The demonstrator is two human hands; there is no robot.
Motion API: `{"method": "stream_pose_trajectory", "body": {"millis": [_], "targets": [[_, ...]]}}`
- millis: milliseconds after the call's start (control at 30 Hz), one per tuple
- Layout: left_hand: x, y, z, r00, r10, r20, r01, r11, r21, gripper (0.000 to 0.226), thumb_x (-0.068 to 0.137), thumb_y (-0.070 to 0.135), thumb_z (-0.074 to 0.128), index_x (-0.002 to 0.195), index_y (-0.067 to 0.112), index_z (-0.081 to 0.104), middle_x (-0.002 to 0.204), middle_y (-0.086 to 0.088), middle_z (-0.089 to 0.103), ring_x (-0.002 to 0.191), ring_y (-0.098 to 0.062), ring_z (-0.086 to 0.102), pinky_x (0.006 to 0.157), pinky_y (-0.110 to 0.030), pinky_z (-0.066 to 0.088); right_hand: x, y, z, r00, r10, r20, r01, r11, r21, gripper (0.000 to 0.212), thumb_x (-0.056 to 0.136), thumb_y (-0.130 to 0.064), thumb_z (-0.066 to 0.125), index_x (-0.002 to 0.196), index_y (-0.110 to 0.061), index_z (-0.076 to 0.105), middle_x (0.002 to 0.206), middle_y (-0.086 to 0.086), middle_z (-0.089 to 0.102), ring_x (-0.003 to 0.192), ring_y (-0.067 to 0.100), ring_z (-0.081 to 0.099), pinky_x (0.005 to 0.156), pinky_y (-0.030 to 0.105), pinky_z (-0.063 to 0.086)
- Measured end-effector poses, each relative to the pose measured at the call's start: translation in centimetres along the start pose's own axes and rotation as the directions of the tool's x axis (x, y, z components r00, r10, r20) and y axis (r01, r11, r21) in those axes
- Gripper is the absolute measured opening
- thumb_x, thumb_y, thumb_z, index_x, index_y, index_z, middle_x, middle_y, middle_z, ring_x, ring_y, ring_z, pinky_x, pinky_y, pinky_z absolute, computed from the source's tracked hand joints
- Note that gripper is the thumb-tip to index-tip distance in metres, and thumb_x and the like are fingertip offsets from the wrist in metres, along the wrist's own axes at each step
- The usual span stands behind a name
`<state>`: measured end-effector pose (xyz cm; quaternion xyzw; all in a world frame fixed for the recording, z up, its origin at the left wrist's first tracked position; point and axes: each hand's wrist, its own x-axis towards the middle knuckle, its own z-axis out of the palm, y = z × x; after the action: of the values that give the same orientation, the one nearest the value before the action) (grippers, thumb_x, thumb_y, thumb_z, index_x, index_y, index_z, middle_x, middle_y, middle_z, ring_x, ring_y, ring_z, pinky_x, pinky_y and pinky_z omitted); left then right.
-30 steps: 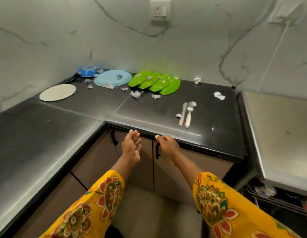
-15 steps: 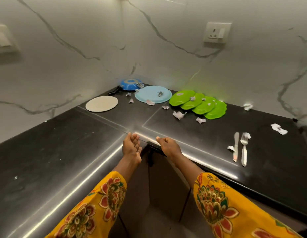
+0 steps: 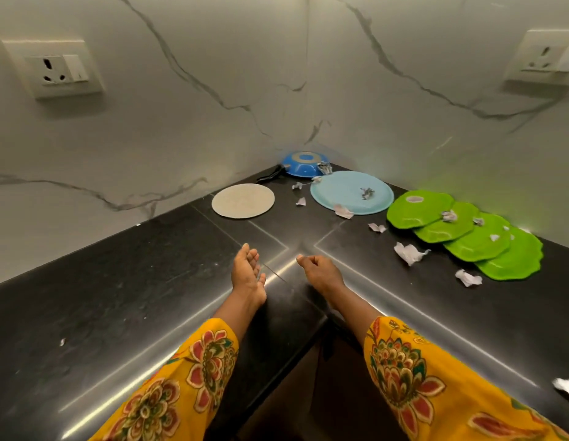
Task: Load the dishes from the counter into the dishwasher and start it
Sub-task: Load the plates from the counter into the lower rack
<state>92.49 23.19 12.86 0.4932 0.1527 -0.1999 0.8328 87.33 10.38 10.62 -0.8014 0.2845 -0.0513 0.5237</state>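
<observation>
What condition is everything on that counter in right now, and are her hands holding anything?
Left hand: open, empty.
Right hand: loosely curled, empty.
Green plates: four, overlapping in a row, paper scraps on them.
Light blue plate: flat, scraps on it.
Blue pan: upside down in the corner.
Beige disc: flat, bare.

Dim light, glare streaks, wide-angle warping
</observation>
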Motion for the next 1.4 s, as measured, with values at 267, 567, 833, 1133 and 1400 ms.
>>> {"method": "stream_pose_trajectory", "body": {"millis": [267, 567, 833, 1133, 1400], "targets": [[7.9, 2.9, 2.3, 0.991, 0.024, -0.130, -0.023, 1.000, 0.007, 0.057, 0.095, 0.038, 0.045, 0.145, 0.011, 0.035, 0.154, -0.003, 0.029, 0.144, -0.022, 0.020, 0.115, -0.037, 0.018, 9.5, -2.3, 1.2, 0.993, -0.012, 0.121, 0.017, 0.999, -0.036, 0.047, 0.092, -0.045, 0.050, 0.117, -0.007, 0.059, 0.120, 0.012, 0.059, 0.113, 0.026, 0.052, 0.091, 0.033, 0.040], [15.9, 5.3, 4.1, 0.963, 0.049, -0.264, -0.064, 0.997, -0.048, 0.062, 0.095, 0.040, 0.046, 0.148, 0.015, 0.027, 0.157, -0.002, 0.021, 0.145, -0.022, 0.018, 0.114, -0.038, 0.019, 19.2, -3.9, 4.3, 0.966, -0.143, 0.217, 0.192, 0.954, -0.228, 0.060, 0.093, -0.041, 0.051, 0.141, -0.007, 0.039, 0.142, 0.013, 0.044, 0.132, 0.028, 0.038, 0.110, 0.038, 0.031], [21.5, 8.4, 4.7, 0.923, 0.146, -0.355, -0.144, 0.989, 0.033, 0.053, 0.098, 0.038, 0.040, 0.146, 0.018, 0.032, 0.153, -0.003, 0.030, 0.142, -0.021, 0.025, 0.114, -0.034, 0.020, 26.2, -6.5, 6.8, 0.950, -0.219, 0.223, 0.274, 0.927, -0.256, 0.058, 0.094, -0.036, 0.050, 0.141, -0.004, 0.038, 0.140, 0.016, 0.045, 0.132, 0.031, 0.037, 0.108, 0.037, 0.029], [24.4, 10.7, 6.1, 0.899, 0.178, -0.400, -0.151, 0.984, 0.098, 0.052, 0.102, 0.038, 0.029, 0.143, 0.007, 0.036, 0.149, -0.009, 0.037, 0.135, -0.024, 0.036, 0.079, -0.021, 0.035, 30.7, -8.6, 8.6, 0.983, -0.069, 0.172, 0.110, 0.963, -0.246, 0.074, 0.092, -0.046, 0.048, 0.150, -0.018, 0.013, 0.156, 0.003, 0.022, 0.141, 0.030, 0.014, 0.112, 0.048, 0.019], [24.8, 10.6, 5.2, 0.925, 0.078, -0.371, -0.054, 0.996, 0.075, 0.035, 0.102, 0.037, 0.032, 0.129, 0.020, 0.047, 0.118, -0.004, 0.056, 0.109, -0.028, 0.053, 0.078, -0.032, 0.044, 29.9, -7.9, 7.9, 0.992, -0.069, 0.108, 0.086, 0.983, -0.162, 0.069, 0.090, -0.048, 0.054, 0.146, -0.017, 0.029, 0.150, 0.010, 0.029, 0.138, 0.032, 0.021, 0.113, 0.047, 0.023]]}}
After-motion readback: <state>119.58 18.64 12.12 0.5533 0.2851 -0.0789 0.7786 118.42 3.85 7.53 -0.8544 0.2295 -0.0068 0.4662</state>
